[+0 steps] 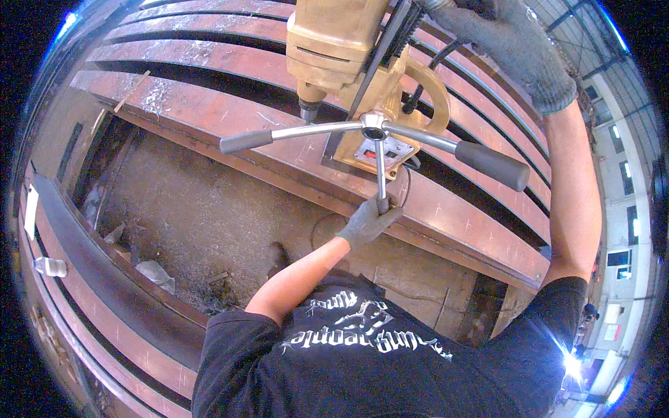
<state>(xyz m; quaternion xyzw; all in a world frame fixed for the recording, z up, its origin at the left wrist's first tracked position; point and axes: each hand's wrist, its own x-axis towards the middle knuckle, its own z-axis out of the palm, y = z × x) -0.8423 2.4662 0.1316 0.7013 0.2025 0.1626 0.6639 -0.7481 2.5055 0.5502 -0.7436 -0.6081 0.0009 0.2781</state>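
A yellow magnetic drill press [338,42] stands on a rust-brown steel beam, its chuck [309,111] pointing down at the beam's top face. A three-spoke feed handle [373,125] with grey grips sticks out toward me. My left hand [369,221], in a grey knitted glove, is closed round the end of the lower spoke. Up at the right, my right hand [512,49], gloved the same way, reaches to the top of the drill beside its toothed rack [408,31]. The upper edge cuts off part of that hand, so its grip is unclear.
Several long steel beams [209,59] lie side by side with dark gaps between them. More beams [77,240] run along the left, with a white container [51,267] on them. A dusty floor [209,188] with plastic scraps [155,275] lies between.
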